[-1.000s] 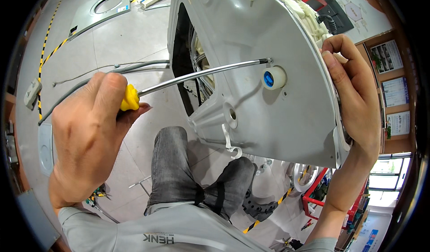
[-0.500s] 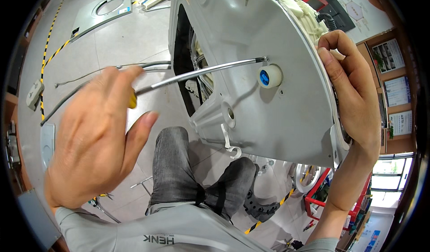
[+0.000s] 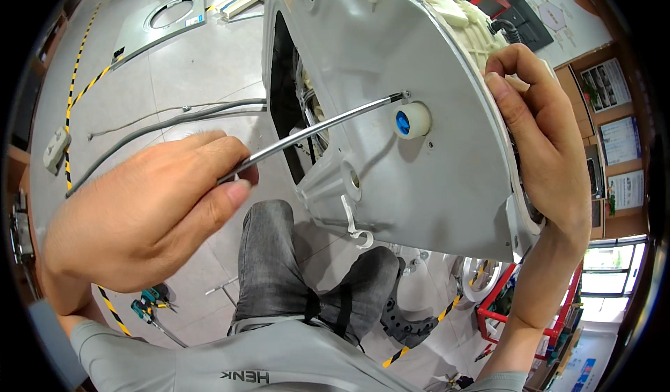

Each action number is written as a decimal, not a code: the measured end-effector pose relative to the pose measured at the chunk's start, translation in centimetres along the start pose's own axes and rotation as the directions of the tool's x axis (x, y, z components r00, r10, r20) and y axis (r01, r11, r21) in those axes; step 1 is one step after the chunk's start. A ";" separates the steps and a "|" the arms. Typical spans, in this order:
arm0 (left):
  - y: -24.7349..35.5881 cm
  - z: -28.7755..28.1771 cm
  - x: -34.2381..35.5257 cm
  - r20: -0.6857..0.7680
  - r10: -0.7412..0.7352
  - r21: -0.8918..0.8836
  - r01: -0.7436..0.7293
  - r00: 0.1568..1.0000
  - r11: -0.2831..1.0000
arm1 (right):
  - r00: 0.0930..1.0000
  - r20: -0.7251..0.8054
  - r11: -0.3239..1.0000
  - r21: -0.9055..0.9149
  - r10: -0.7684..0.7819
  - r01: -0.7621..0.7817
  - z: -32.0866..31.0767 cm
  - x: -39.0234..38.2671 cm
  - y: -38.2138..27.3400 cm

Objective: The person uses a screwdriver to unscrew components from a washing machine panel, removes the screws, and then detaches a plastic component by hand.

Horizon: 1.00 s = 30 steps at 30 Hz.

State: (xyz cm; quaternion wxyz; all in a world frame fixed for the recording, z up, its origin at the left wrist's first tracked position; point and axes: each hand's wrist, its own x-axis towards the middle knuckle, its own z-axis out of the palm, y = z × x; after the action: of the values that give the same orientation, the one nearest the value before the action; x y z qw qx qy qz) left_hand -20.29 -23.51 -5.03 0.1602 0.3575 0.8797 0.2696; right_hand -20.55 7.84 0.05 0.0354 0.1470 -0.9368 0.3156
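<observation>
1. Here's the step in hand, by the look of it: a screw (image 3: 407,95) being worked on the grey metal panel (image 3: 453,176), with the tip of the screwdriver (image 3: 324,125) up against it, just beside a white plastic knob (image 3: 418,118).
2. The next move, as judged from here, calls for a turn of the wrist with the shaft kept in line, so the tip doesn't slip off; whether the screw is going in or out, nobody can tell.
3. Now the left hand (image 3: 150,210): its grip is clamped on the screwdriver, handle hidden inside the fist, thumb lying along below the shaft, wrist bent, back of the hand up. The shaft climbs toward the right, crossing in front of the dark opening.
4. Over to the right hand (image 3: 544,127): forearm rising steeply, thumb on the panel's right edge, fingers curled behind, that grip closed on the rim, apparently steadying it.
5. And the panel itself stands beyond the knees (image 3: 269,221).
</observation>
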 end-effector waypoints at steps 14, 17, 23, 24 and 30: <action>-0.1 -2.6 2.6 0.233 -0.266 -0.620 0.353 0.936 0.701 | 1.000 0.008 0.999 -0.051 0.003 -0.003 -0.2 0.0 -0.2; -0.6 -1.8 3.4 0.176 -0.205 -0.590 0.270 0.963 0.761 | 1.000 0.004 0.998 -0.056 -0.012 0.012 -0.2 0.0 -0.2; -0.7 -1.4 4.6 0.175 -0.281 -0.439 0.331 0.943 0.836 | 1.000 0.007 0.995 -0.095 -0.024 0.024 -0.3 0.1 -0.2; -0.4 -1.5 4.6 0.203 -0.293 -0.504 0.356 0.934 0.787 | 1.000 0.005 0.996 -0.086 -0.023 0.023 -0.2 0.1 -0.2; 0.1 -1.9 5.3 0.277 -0.202 -0.620 0.335 0.940 0.710 | 0.999 0.014 0.996 -0.084 -0.031 0.032 -0.2 0.1 -0.2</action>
State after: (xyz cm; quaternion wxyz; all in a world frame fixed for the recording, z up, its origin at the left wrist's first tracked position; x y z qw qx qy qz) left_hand -24.84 -20.35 -3.94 0.3958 0.1698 0.7512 0.5003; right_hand -20.62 7.82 0.36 0.0406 0.1623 -0.9470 0.2742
